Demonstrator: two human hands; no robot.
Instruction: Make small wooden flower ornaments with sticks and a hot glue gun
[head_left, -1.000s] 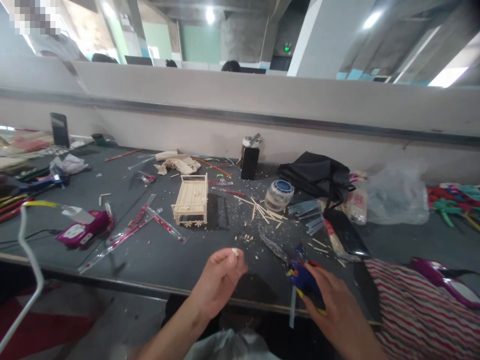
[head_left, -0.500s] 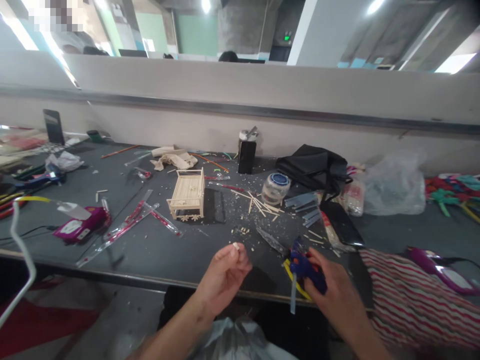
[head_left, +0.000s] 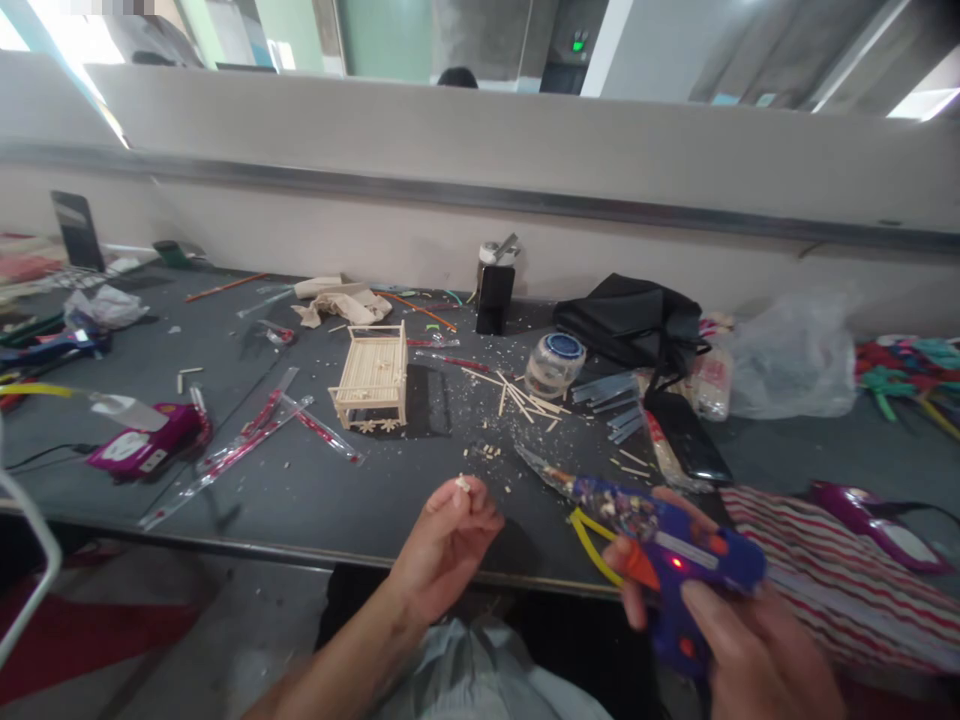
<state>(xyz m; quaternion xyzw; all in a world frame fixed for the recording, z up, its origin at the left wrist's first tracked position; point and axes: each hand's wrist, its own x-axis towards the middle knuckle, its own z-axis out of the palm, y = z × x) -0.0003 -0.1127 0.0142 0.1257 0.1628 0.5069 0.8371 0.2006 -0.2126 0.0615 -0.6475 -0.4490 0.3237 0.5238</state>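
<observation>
My left hand (head_left: 454,540) is closed, pinching a small pale wooden piece (head_left: 463,484) between thumb and fingertips. A blue glue gun (head_left: 675,550) with an orange trigger and a lit red light fills my right hand (head_left: 739,630), its nozzle pointing left. Yellow-handled pliers (head_left: 592,545) lie at the table edge beneath the gun. Beyond my left hand a small bed-like model of thin wooden sticks (head_left: 373,375) stands on the dark table. Short cut bits of stick (head_left: 491,452) lie between my hand and a pile of loose sticks (head_left: 517,398).
A clear jar with a blue lid (head_left: 555,365), glue sticks (head_left: 611,400), a black bag (head_left: 630,320) and a phone (head_left: 686,437) lie to the right. An upright phone (head_left: 495,300) stands at the back. Plastic wrappers (head_left: 247,440) and a purple device (head_left: 142,440) are at left.
My right hand has raised the glue gun and turned it, so its nozzle now points left. My left hand keeps its pinch on the small piece. The view has tilted down slightly.
</observation>
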